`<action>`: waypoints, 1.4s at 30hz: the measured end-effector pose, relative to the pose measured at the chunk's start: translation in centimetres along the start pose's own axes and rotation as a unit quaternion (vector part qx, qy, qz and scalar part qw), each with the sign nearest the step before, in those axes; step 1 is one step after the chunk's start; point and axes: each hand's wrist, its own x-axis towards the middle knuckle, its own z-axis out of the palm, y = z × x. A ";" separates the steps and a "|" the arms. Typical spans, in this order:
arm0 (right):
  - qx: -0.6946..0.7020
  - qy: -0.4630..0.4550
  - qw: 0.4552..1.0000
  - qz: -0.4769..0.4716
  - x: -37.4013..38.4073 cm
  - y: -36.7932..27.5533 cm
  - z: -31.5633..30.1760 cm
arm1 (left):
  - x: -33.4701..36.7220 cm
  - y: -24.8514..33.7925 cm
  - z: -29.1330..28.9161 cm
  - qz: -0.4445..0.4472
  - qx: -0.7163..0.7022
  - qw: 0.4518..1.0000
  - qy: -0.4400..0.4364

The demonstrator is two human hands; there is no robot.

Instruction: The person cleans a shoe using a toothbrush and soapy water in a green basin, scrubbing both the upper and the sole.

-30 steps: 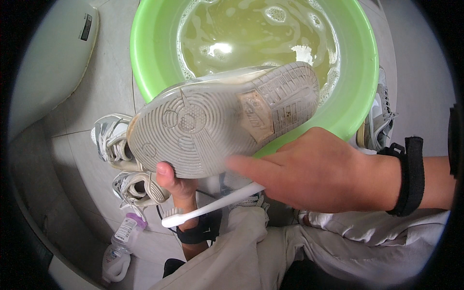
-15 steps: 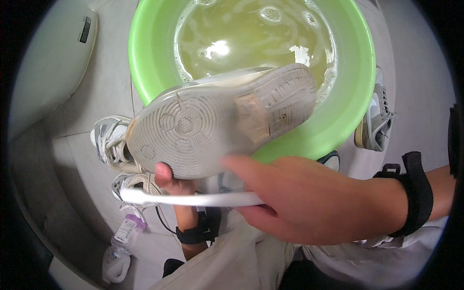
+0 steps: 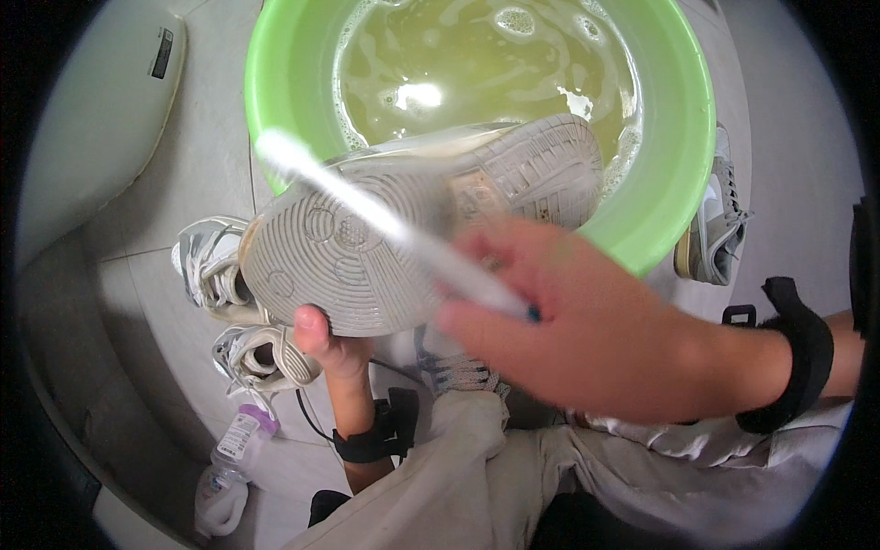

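My left hand point(image 3: 332, 346) is closed on a pale sneaker point(image 3: 353, 243), its thumb on the edge of the sole. The shoe lies sole up, tilted, over the near rim of a light green basin point(image 3: 655, 211). Its ringed tread faces me, and its heel end points right. My right hand point(image 3: 587, 316), smeared by motion, grips a long white handle point(image 3: 367, 209) close to the middle of the sole. The handle slants up and left across the tread. I cannot make out any bristles; the fingers hide that end.
Cloudy yellowish, sudsy water point(image 3: 477, 73) fills the basin. White-grey sneakers point(image 3: 215, 266) stand on the tiles at left, and another sneaker point(image 3: 715, 215) at right. A clear bottle with a purple part point(image 3: 240, 435) lies lower left. A white curved fixture point(image 3: 101, 110) rises at upper left.
My right hand has moved up and right, turning the white handle from level to a slant across the sole. The sneaker and my left hand have barely shifted.
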 end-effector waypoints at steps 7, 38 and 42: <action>-0.080 0.023 0.994 0.069 -0.2 0.2 -2.8 | 0.0 0.2 0.3 0.005 -0.024 1.000 -0.014; -0.500 -0.065 0.825 -0.257 -1.1 2.3 -5.3 | 0.1 0.1 0.6 0.011 -0.008 1.000 0.015; -0.471 -0.039 0.860 -0.192 -2.0 1.4 -6.8 | 0.0 0.2 0.4 0.024 -0.004 0.999 0.021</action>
